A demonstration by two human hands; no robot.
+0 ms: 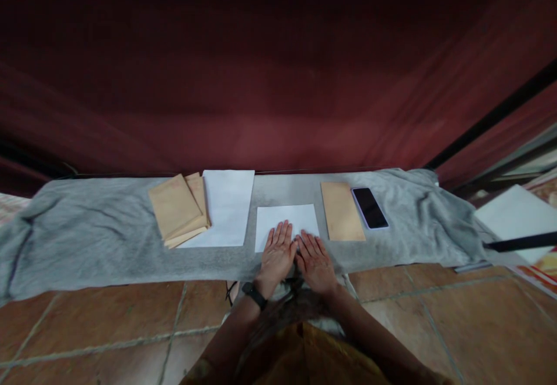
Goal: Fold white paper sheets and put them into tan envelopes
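Both hands flat, palms down, fingers extended, neither gripping anything. Left hand presses on the near left-of-centre part of the small white sheet; black wristband on that wrist. Right hand is on the same sheet's near right part, fingers angled inward. Thumbs meet or nearly meet at the middle; can't tell if they touch.

Small sheet lies flat, wider than deep, mid-desk, near the front edge. Can't tell whether it's folded or single.

Left of it, just beside: larger white paper, flat, long side running front to back. Can't tell if one sheet or several. Stack of brown envelopes overlaps its left side, fanned unevenly, some tilted against each other.

Right of the small sheet, near but apart: single brown envelope, flat. Smartphone just beside it on the right, screen up and dark, pale purple edge, slightly angled.

Desk is narrow, draped in grey cloth, rumpled at both ends. Dark red curtain hangs behind. Far right: another white sheet, partly crossed by a black bar. Brown tiled floor in front.
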